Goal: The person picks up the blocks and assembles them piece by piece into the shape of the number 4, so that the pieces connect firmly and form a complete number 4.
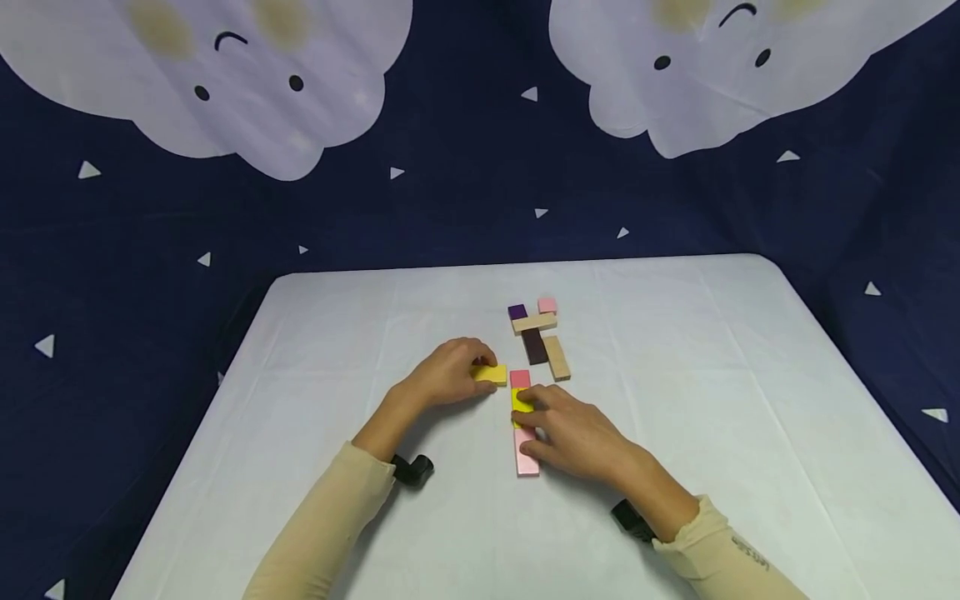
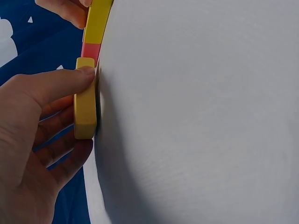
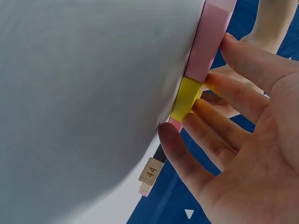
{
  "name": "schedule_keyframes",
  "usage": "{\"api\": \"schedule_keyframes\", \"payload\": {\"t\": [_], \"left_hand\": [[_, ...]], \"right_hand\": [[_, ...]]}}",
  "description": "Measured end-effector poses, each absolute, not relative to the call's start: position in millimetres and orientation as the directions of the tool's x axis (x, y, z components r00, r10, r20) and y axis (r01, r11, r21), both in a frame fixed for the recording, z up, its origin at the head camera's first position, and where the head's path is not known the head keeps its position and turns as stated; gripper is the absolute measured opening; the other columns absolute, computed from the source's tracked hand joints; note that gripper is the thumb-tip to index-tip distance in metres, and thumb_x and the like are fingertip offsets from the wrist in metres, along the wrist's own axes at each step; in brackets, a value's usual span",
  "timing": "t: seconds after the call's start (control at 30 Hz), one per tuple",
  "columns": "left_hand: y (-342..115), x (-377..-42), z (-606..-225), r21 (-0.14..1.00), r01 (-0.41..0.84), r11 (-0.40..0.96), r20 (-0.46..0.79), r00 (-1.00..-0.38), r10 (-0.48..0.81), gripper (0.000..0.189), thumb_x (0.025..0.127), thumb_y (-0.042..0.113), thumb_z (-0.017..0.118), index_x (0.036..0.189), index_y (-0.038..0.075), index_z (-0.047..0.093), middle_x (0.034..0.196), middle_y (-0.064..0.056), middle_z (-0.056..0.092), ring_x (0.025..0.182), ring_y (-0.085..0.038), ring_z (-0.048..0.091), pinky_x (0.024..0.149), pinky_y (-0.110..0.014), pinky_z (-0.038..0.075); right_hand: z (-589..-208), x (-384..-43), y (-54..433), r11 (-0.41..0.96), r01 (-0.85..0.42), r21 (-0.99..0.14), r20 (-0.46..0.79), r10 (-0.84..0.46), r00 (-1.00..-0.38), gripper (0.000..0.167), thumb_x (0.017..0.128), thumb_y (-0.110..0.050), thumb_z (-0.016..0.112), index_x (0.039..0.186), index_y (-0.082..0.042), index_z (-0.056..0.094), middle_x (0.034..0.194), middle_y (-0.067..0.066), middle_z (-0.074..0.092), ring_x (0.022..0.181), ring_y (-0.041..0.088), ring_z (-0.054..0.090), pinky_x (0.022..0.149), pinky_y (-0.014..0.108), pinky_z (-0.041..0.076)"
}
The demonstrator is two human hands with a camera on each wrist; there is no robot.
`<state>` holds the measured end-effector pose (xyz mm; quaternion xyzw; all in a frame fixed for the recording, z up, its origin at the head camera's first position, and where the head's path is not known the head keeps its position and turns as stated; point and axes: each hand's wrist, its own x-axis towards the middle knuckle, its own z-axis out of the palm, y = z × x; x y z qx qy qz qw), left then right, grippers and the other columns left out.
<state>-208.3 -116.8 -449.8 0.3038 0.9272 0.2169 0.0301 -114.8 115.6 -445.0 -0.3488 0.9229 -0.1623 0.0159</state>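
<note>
My left hand [image 1: 450, 371] pinches a yellow wooden block [image 1: 492, 375] between thumb and fingers, just left of a short row of blocks. In the left wrist view the thumb lies along the top of this block. The row runs toward me: a deep pink block [image 1: 520, 379], a second yellow block [image 1: 519, 397] and a light pink block [image 1: 527, 467]. Over the row from the right, my right hand [image 1: 577, 429] rests its extended fingers at the second yellow block, with the thumb touching the light pink block. These fingers partly cover the second yellow block.
Beyond the row lie a purple block [image 1: 517, 312], a small pink block [image 1: 547, 306], a dark brown block [image 1: 534, 346] and two natural wood blocks, one slanted [image 1: 557, 358], one crosswise [image 1: 535, 322]. The white table [image 1: 750, 400] meets a dark blue cloth [image 1: 465, 217] behind.
</note>
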Motion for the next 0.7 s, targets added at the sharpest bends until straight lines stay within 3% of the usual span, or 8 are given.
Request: {"api": "schedule_keyframes", "payload": {"t": [0.7], "left_hand": [[-113.2,-202.5,-453.8,0.438,0.564,0.700,0.079,-0.800,0.595,0.031,0.077,0.031,0.081,0.101,0.016,0.070,0.092,0.008,0.063,0.082,-0.008,0.053,0.079,-0.027,0.045]], "right_hand": [[-445.8,-114.5,115.6,0.698,-0.647,-0.307,0.092,-0.655,-0.750,0.036,0.087,-0.036,0.069,0.118,-0.019,0.071,0.132,0.002,0.050,0.121,0.016,0.045,0.083,0.040,0.050]]}}
